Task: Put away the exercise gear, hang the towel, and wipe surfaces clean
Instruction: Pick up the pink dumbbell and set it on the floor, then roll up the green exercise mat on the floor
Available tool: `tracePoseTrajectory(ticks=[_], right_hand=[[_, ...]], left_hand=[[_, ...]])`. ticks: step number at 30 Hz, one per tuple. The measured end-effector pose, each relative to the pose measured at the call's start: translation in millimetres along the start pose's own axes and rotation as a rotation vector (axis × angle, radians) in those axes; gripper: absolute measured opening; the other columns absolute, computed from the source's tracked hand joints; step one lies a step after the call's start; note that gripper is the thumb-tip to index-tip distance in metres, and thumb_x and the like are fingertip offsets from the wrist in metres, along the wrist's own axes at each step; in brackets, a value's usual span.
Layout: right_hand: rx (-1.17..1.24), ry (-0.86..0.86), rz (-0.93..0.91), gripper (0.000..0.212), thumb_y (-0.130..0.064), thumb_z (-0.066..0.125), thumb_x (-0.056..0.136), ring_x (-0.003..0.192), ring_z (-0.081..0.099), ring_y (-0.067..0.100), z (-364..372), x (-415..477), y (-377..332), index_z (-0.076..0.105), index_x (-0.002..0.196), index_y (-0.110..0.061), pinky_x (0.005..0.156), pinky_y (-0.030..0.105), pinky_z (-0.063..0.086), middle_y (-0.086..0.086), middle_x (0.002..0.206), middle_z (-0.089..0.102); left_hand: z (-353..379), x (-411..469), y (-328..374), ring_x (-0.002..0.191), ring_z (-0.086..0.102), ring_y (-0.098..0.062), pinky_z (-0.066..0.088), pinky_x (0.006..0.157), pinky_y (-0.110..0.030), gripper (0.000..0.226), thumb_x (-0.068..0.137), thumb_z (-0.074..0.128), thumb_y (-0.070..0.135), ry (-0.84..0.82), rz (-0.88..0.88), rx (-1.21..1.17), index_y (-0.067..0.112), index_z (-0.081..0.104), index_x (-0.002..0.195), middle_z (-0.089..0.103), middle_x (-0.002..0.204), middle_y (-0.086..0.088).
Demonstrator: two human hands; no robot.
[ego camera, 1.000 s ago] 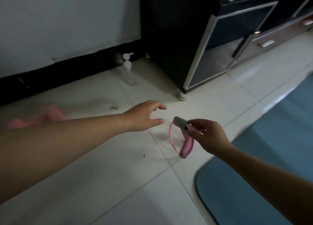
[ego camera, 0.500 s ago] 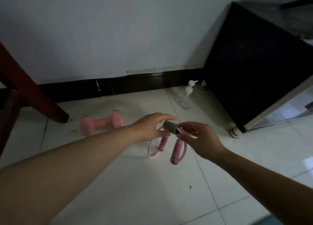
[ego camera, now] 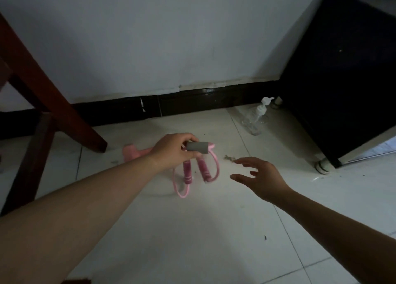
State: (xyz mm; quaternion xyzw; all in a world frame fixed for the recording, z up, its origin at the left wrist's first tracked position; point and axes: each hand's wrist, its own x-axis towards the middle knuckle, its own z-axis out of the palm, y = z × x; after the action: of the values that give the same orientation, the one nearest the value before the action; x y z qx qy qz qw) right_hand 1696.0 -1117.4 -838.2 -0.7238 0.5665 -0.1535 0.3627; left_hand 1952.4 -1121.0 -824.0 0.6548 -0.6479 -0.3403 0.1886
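Fingers (ego camera: 189, 138) of left hand (ego camera: 171, 152): clamped round grey foam sleeve (ego camera: 198, 147) of pink pull-band (ego camera: 211, 166), held at centre, loops dangling. Right hand (ego camera: 260, 177), at four o'clock: spread, holding nothing. Step: gathering exercise gear. Next, likely: pink dumbbell (ego camera: 131, 153) at nine o'clock, needing the free hand. Count: one band, two handles (ego camera: 187, 171); one dumbbell; one pump bottle (ego camera: 256, 118) at two o'clock.

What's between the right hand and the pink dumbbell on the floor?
The left hand, gripping the pink exercise band by its grey sleeve, sits between the open right hand and the dumbbell, partly hiding it. Nothing else visible intervenes.
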Motion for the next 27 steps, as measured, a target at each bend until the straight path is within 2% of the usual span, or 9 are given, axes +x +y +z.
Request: tracePoseTrajectory(ticks=[3, 6, 8, 10, 13, 17, 20, 23, 27], right_hand=[[0.036, -0.001, 0.000, 0.046, -0.041, 0.074, 0.073, 0.105, 0.052, 0.000, 4, 6, -3, 0.060, 0.115, -0.032, 0.088, 0.018, 0.042, -0.020, 0.115, 0.055], [0.066, -0.002, 0.000, 0.044, -0.040, 0.074, 0.074, 0.106, 0.053, 0.002, 7, 11, -7, 0.061, 0.114, -0.031, 0.090, 0.020, 0.044, -0.017, 0.115, 0.057], [0.080, -0.009, 0.006, 0.043, -0.039, 0.075, 0.073, 0.105, 0.054, 0.003, 8, 10, -8, 0.061, 0.113, -0.031, 0.090, 0.021, 0.045, -0.016, 0.115, 0.058], [0.084, -0.018, 0.017, 0.044, -0.040, 0.075, 0.073, 0.104, 0.055, 0.003, 6, 7, -8, 0.061, 0.113, -0.030, 0.089, 0.022, 0.046, -0.016, 0.114, 0.059], [0.094, -0.004, 0.050, 0.045, -0.042, 0.076, 0.072, 0.101, 0.056, 0.001, -4, -4, -5, 0.061, 0.113, -0.031, 0.089, 0.023, 0.047, -0.018, 0.112, 0.060], [0.068, 0.023, 0.119, 0.042, -0.046, 0.074, 0.071, 0.101, 0.057, -0.002, -33, -37, 15, 0.061, 0.109, -0.036, 0.089, 0.024, 0.048, -0.020, 0.110, 0.061], [-0.055, -0.054, 0.205, 0.045, -0.050, 0.067, 0.075, 0.105, 0.055, 0.002, -69, -82, 42, 0.057, 0.116, -0.034, 0.093, 0.028, 0.048, -0.019, 0.114, 0.059], [-0.188, -0.117, 0.328, 0.047, -0.053, 0.062, 0.077, 0.107, 0.053, 0.004, -107, -139, 76, 0.055, 0.120, -0.035, 0.095, 0.026, 0.045, -0.020, 0.116, 0.056], [-0.259, -0.065, 0.466, 0.047, -0.052, 0.060, 0.080, 0.105, 0.053, 0.003, -143, -214, 121, 0.055, 0.122, -0.031, 0.087, 0.019, 0.040, -0.017, 0.120, 0.057]], left_hand=[[-13, -2, -10, 0.088, 0.058, -0.013, 0.041, 0.070, -0.026, 0.026, 0.080, 0.071, 0.031, 0.190, -0.059, 0.074, 0.029, 0.063, 0.104, 0.063, 0.099, 0.008], [-23, -1, -21, 0.107, 0.055, -0.021, 0.044, 0.083, -0.031, 0.041, 0.082, 0.068, 0.028, 0.332, -0.120, 0.190, 0.027, 0.057, 0.122, 0.058, 0.123, -0.001], [-21, -1, -25, 0.117, 0.051, -0.022, 0.040, 0.090, -0.027, 0.050, 0.082, 0.068, 0.028, 0.334, -0.143, 0.184, 0.024, 0.052, 0.130, 0.050, 0.134, -0.005], [-15, 1, -23, 0.115, 0.053, -0.021, 0.035, 0.085, -0.020, 0.052, 0.082, 0.068, 0.026, 0.308, -0.139, 0.114, 0.021, 0.050, 0.131, 0.048, 0.136, -0.007], [-2, 7, -9, 0.109, 0.055, -0.022, 0.038, 0.087, -0.024, 0.053, 0.082, 0.069, 0.030, 0.266, -0.080, 0.075, 0.023, 0.049, 0.131, 0.047, 0.136, -0.005], [28, 24, 24, 0.113, 0.052, -0.017, 0.043, 0.096, -0.031, 0.044, 0.084, 0.067, 0.029, 0.084, 0.024, -0.042, 0.029, 0.051, 0.125, 0.052, 0.127, 0.001], [72, 35, 58, 0.099, 0.057, -0.016, 0.043, 0.086, -0.027, 0.026, 0.086, 0.065, 0.025, -0.154, 0.050, -0.151, 0.031, 0.056, 0.109, 0.059, 0.113, 0.000], [125, 41, 95, 0.087, 0.055, -0.012, 0.040, 0.074, -0.022, 0.022, 0.089, 0.062, 0.024, -0.301, 0.096, -0.148, 0.024, 0.061, 0.111, 0.060, 0.105, 0.000], [185, 33, 158, 0.093, 0.055, -0.011, 0.040, 0.074, -0.020, 0.026, 0.090, 0.059, 0.028, -0.478, 0.220, -0.048, 0.023, 0.060, 0.116, 0.059, 0.105, 0.005]])
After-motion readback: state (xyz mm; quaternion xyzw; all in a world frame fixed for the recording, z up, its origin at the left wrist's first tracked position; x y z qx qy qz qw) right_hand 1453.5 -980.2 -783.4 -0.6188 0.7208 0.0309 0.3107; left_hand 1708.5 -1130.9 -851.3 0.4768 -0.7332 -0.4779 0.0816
